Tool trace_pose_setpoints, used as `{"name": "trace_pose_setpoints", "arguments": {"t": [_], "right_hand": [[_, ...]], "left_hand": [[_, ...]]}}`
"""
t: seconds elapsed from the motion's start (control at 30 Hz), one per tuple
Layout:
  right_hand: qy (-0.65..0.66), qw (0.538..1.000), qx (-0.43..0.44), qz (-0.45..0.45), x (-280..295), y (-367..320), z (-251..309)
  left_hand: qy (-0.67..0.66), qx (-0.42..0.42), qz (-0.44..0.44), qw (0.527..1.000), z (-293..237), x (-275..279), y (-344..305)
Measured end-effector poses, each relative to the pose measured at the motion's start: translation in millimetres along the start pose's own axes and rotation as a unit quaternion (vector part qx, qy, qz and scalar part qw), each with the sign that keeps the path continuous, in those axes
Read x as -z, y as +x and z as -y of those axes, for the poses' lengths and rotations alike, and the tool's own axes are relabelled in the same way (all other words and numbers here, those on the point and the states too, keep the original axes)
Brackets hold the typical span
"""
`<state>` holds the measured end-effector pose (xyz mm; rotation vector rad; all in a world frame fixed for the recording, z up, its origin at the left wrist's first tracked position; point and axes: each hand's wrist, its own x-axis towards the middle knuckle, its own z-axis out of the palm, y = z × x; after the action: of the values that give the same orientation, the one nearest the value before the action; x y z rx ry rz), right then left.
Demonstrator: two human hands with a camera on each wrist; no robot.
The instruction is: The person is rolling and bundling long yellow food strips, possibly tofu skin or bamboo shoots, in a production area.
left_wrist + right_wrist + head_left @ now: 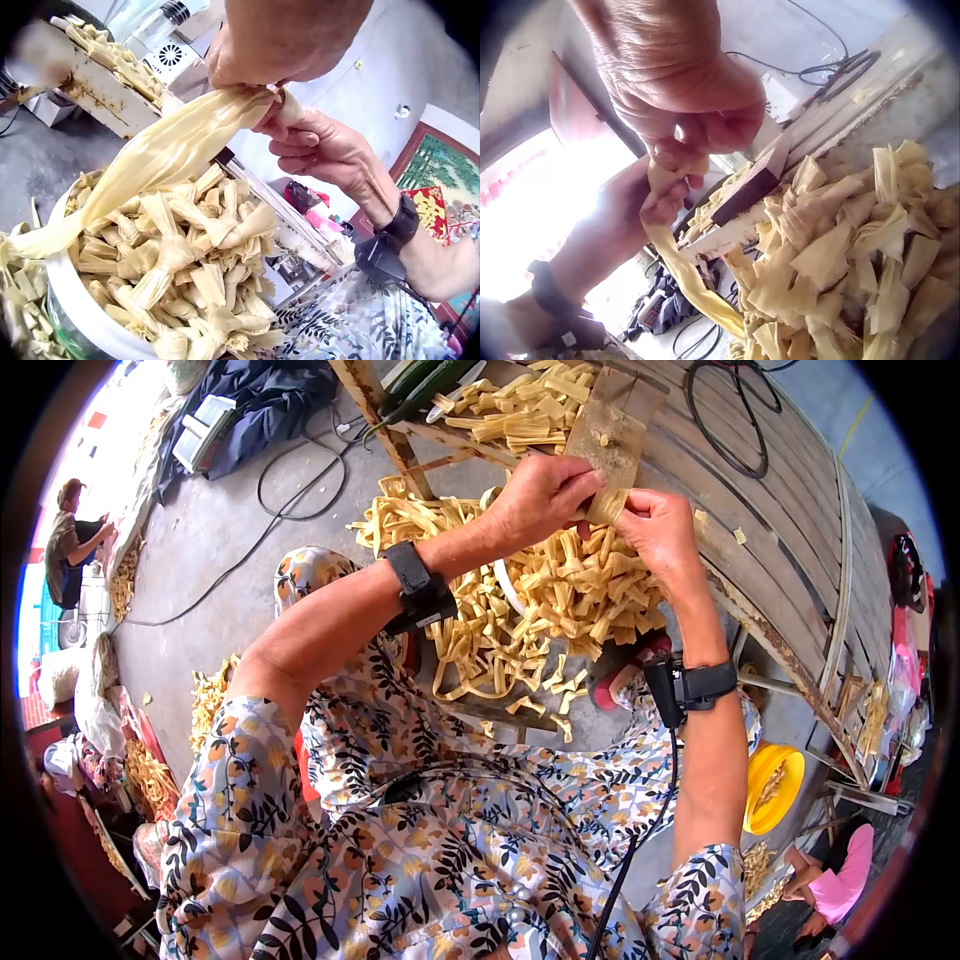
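Note:
Both hands meet over the near edge of a slatted wooden table (745,500), working one long, pale yellow, soft flat strip (161,150). My left hand (540,497) pinches it between thumb and fingers. Close beside it, my right hand (664,538) grips the strip's other part, which loops round the fingertips in the right wrist view. The strip's tail hangs down past a white-rimmed bucket (71,285). Heaped in this bucket, below the hands, are many knotted yellow pieces (585,590). A small wooden board (612,440) lies on the table just beyond the fingers.
Loose strips (525,410) and green cucumber-like vegetables (425,388) lie at the far side. A black cable (262,532) runs over the floor at left; another cable (757,420) coils on the table. At lower right stand a yellow bucket (757,790) and a person in pink (845,875).

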<state>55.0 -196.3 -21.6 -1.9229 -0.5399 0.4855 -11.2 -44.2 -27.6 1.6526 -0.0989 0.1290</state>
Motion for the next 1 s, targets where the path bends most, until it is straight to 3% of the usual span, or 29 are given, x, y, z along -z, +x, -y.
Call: {"name": "trace_pose_setpoints", "arguments": {"t": [0.1,0.23,0.33,0.37,0.47,0.6,0.7,0.83,0.93,1.0], "right_hand": [[-0.023,0.995,0.062,-0.077,-11.9,-3.4,-6.5],[-0.009,0.986,0.11,-0.123,-15.6,-8.5,-2.7],[0.132,0.978,0.078,-0.141,1.3,-10.8,14.4],[0.188,0.966,0.08,-0.157,3.8,-6.4,10.2],[0.266,0.941,0.023,-0.208,28.2,-2.2,9.5],[0.28,0.93,-0.003,-0.237,32.7,-5.4,11.6],[0.258,0.942,-0.013,-0.214,35.8,-4.6,4.6],[0.148,0.981,-0.062,-0.112,29.0,-8.3,7.0],[0.207,0.977,-0.046,-0.006,7.6,-10.5,10.2],[0.253,0.967,-0.013,-0.012,5.9,-5.7,3.7]], "left_hand": [[0.084,0.011,0.018,0.996,-2.3,-2.6,-3.2],[0.072,0.045,-0.016,0.996,1.1,-6.0,0.6],[-0.117,0.115,-0.01,0.986,2.4,-2.7,5.0],[-0.182,0.099,-0.016,0.978,2.6,-6.9,4.3],[-0.225,0.166,0.033,0.96,1.3,-2.7,3.9],[-0.151,0.135,0.064,0.977,-0.1,-2.2,2.6],[-0.175,0.142,0.09,0.97,2.4,1.8,2.5],[-0.205,0.151,0.124,0.959,0.8,8.4,1.7],[-0.229,0.144,0.127,0.954,-0.8,6.0,0.9],[-0.236,0.158,0.146,0.948,-5.8,8.0,0.3]]}}
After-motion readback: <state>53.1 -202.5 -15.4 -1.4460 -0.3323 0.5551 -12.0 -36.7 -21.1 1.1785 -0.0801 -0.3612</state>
